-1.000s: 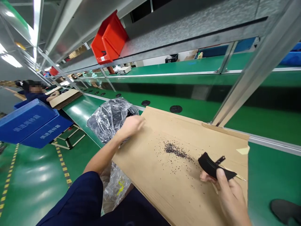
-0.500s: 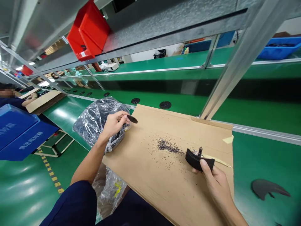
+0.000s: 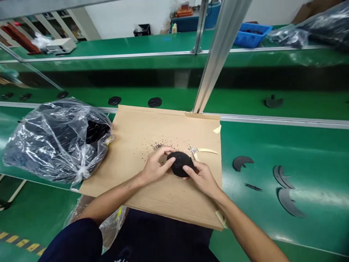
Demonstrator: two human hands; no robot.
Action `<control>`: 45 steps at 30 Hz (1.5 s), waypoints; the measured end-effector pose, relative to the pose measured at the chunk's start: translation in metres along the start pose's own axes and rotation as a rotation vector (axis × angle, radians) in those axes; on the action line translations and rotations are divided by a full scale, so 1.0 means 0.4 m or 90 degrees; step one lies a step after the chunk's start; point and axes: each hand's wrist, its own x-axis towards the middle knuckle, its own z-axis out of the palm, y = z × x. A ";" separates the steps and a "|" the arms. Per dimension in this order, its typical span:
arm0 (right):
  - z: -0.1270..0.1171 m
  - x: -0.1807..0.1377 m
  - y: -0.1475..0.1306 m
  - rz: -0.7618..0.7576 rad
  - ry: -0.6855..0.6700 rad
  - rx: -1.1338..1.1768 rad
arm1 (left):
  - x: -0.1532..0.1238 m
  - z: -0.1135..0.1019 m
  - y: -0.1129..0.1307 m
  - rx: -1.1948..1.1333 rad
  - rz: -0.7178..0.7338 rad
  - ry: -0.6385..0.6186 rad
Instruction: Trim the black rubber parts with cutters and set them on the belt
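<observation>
Above the cardboard sheet [image 3: 136,123], a black disc-shaped plastic part [image 3: 180,164] is held between my two hands. My left hand [image 3: 154,167] closes on its left side, thumb on top. My right hand [image 3: 203,177] pinches the right side, where a black edge juts out; whether that is the separate curved piece I cannot tell. Small black scraps [image 3: 158,145] lie scattered on the cardboard behind my left hand. Nippers with cream handles [image 3: 204,150] rest just beyond my right hand.
A clear bag of black parts [image 3: 54,142] stands at the left. Curved dark pieces [image 3: 290,203] lie on the green table to the right. Behind the cardboard, black discs [image 3: 155,102] sit on the green belt, and a metal post [image 3: 212,62] rises there.
My left hand has brought the disc from beside the bag to my right hand, which has moved inward with the curved black piece. The view has swung right and lower.
</observation>
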 end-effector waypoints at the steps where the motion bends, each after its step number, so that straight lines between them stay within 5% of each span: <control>1: 0.001 -0.001 -0.001 -0.004 -0.004 0.002 | -0.006 0.005 -0.006 0.049 0.031 0.001; 13: 0.003 -0.007 0.022 -0.054 0.020 -0.045 | -0.014 0.019 -0.013 0.167 0.261 0.064; 29: -0.002 -0.010 0.013 -0.052 0.004 -0.116 | -0.021 -0.008 -0.006 -0.080 0.028 0.043; 34: 0.000 -0.012 0.005 -0.063 -0.036 -0.154 | -0.016 0.000 0.008 0.015 0.126 -0.050; 45: 0.015 -0.015 -0.001 -0.119 -0.047 -0.197 | -0.029 0.027 -0.003 0.127 0.239 -0.006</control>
